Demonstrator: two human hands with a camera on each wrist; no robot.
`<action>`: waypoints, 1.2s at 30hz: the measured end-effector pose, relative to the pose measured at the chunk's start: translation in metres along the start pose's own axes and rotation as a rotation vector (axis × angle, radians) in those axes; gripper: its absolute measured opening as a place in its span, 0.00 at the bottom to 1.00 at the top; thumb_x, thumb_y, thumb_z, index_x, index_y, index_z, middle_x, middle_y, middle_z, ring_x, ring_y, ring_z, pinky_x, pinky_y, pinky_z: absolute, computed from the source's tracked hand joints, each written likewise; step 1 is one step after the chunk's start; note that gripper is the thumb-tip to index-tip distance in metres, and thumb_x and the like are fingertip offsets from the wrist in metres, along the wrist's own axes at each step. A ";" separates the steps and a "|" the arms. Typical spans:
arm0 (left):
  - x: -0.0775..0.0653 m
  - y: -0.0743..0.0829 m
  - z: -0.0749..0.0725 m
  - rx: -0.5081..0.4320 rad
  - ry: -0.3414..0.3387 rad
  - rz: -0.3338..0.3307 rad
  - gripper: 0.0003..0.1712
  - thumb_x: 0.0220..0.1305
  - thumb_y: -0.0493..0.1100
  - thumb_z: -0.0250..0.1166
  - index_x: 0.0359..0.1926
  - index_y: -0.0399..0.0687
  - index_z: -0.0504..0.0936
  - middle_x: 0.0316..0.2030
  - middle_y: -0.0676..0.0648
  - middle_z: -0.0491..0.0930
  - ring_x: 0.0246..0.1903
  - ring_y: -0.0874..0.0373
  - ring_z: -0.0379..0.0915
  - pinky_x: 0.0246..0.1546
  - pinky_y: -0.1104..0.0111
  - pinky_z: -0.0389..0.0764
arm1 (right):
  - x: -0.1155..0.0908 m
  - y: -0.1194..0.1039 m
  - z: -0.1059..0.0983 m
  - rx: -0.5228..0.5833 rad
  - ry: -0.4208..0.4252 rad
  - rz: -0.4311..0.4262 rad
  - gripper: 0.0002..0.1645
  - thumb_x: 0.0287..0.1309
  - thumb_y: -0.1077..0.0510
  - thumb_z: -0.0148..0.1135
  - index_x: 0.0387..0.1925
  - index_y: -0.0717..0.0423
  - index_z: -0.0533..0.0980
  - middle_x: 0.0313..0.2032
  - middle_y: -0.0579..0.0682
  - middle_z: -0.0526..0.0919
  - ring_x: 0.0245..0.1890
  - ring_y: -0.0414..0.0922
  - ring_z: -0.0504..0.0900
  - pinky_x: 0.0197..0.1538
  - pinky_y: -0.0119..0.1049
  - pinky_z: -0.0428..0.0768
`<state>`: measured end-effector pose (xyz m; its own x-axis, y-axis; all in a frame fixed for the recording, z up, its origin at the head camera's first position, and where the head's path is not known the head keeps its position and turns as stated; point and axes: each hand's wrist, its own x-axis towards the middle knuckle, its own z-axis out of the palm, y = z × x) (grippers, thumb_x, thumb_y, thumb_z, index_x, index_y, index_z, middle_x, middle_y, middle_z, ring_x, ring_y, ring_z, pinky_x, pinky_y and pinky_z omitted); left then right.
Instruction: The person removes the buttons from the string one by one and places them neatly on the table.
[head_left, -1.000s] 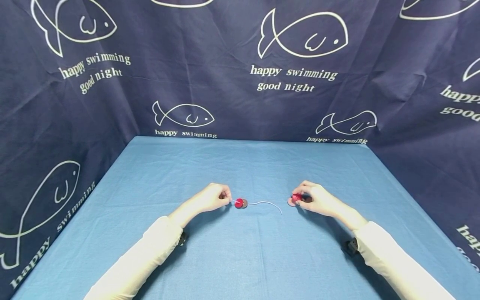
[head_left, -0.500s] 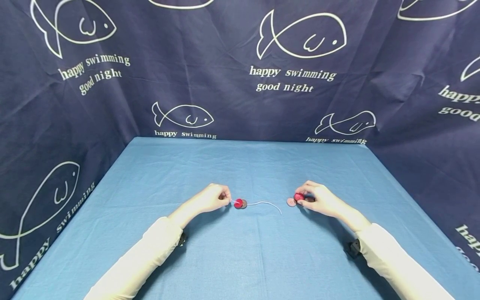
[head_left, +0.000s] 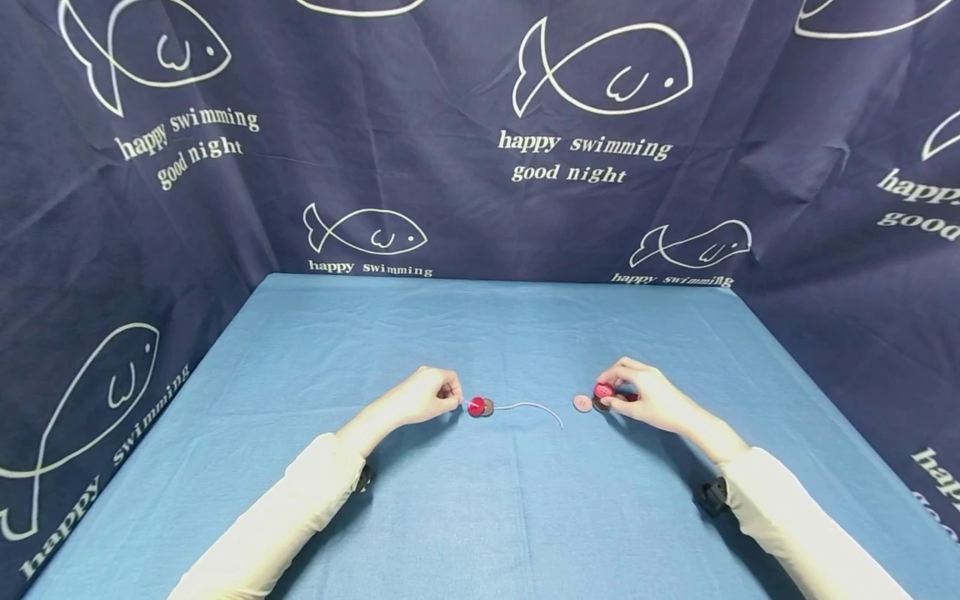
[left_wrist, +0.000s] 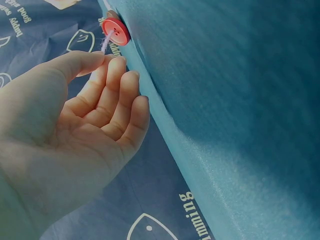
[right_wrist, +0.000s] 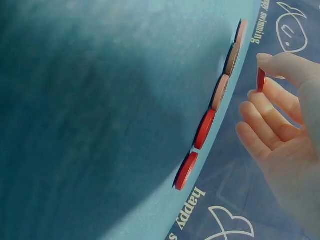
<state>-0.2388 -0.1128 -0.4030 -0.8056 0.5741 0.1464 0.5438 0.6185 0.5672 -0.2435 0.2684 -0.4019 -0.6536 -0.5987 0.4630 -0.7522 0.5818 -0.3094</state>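
In the head view my left hand (head_left: 429,395) pinches a thin white string (head_left: 532,405) between thumb and index finger. A red button (left_wrist: 116,31) is threaded on it just off the fingertips, with a brown button (head_left: 488,407) right behind. The string's free tail curves to the right over the cloth. My right hand (head_left: 637,396) holds another red button (right_wrist: 260,80) by its edge between thumb and fingers, above the table. Below and beside this hand lies a row of loose buttons: a pale pink button (head_left: 582,403), a brown button (right_wrist: 232,58), a second pink button (right_wrist: 220,93) and two red buttons (right_wrist: 204,130).
A blue cloth (head_left: 480,508) covers the table. Dark blue curtains (head_left: 465,167) with white fish and lettering stand behind it and on both sides. The right hand hides part of the button row in the head view.
My right hand has lifted slightly and moved a little right with the red button, uncovering the pale pink button and part of a brown one. The left hand, string and threaded buttons stay put.
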 end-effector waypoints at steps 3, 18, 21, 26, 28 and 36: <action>0.000 0.000 0.000 0.001 -0.005 -0.007 0.03 0.55 0.34 0.62 0.26 0.46 0.79 0.20 0.54 0.78 0.18 0.69 0.67 0.25 0.76 0.71 | -0.001 0.001 -0.001 -0.002 -0.007 0.013 0.16 0.41 0.67 0.70 0.37 0.60 0.79 0.33 0.47 0.80 0.32 0.42 0.79 0.36 0.37 0.77; 0.002 -0.001 0.001 -0.014 -0.016 -0.036 0.04 0.56 0.35 0.61 0.27 0.46 0.79 0.21 0.54 0.78 0.18 0.69 0.68 0.26 0.76 0.71 | -0.006 0.006 -0.008 -0.040 -0.007 0.050 0.16 0.42 0.65 0.71 0.38 0.60 0.79 0.33 0.47 0.80 0.32 0.42 0.79 0.38 0.38 0.76; 0.002 0.000 0.001 -0.016 -0.019 -0.039 0.04 0.56 0.35 0.61 0.27 0.46 0.79 0.20 0.54 0.78 0.18 0.69 0.68 0.26 0.76 0.71 | -0.008 0.008 -0.008 -0.046 -0.006 0.061 0.17 0.42 0.65 0.71 0.38 0.59 0.80 0.33 0.46 0.80 0.33 0.42 0.79 0.38 0.37 0.76; 0.001 0.000 0.000 -0.010 -0.018 -0.031 0.04 0.56 0.35 0.61 0.26 0.46 0.78 0.20 0.55 0.77 0.18 0.70 0.67 0.26 0.77 0.70 | -0.010 0.010 -0.008 -0.047 0.004 0.052 0.16 0.41 0.67 0.71 0.37 0.57 0.80 0.33 0.46 0.80 0.32 0.41 0.79 0.37 0.38 0.76; 0.001 0.000 0.000 -0.008 -0.018 -0.030 0.04 0.56 0.35 0.62 0.26 0.46 0.78 0.19 0.55 0.77 0.18 0.70 0.67 0.26 0.77 0.70 | -0.011 0.010 -0.009 -0.044 0.008 0.043 0.16 0.41 0.67 0.70 0.37 0.58 0.80 0.32 0.46 0.80 0.32 0.42 0.79 0.36 0.39 0.76; 0.001 0.001 0.001 -0.007 -0.019 -0.026 0.04 0.56 0.35 0.61 0.27 0.46 0.79 0.20 0.54 0.78 0.18 0.70 0.67 0.26 0.77 0.71 | -0.013 0.010 -0.012 -0.041 0.012 0.046 0.16 0.40 0.68 0.70 0.37 0.59 0.80 0.33 0.47 0.81 0.32 0.42 0.79 0.35 0.37 0.77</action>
<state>-0.2392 -0.1114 -0.4029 -0.8146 0.5682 0.1166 0.5214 0.6292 0.5764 -0.2416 0.2891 -0.4014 -0.6865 -0.5640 0.4589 -0.7168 0.6308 -0.2970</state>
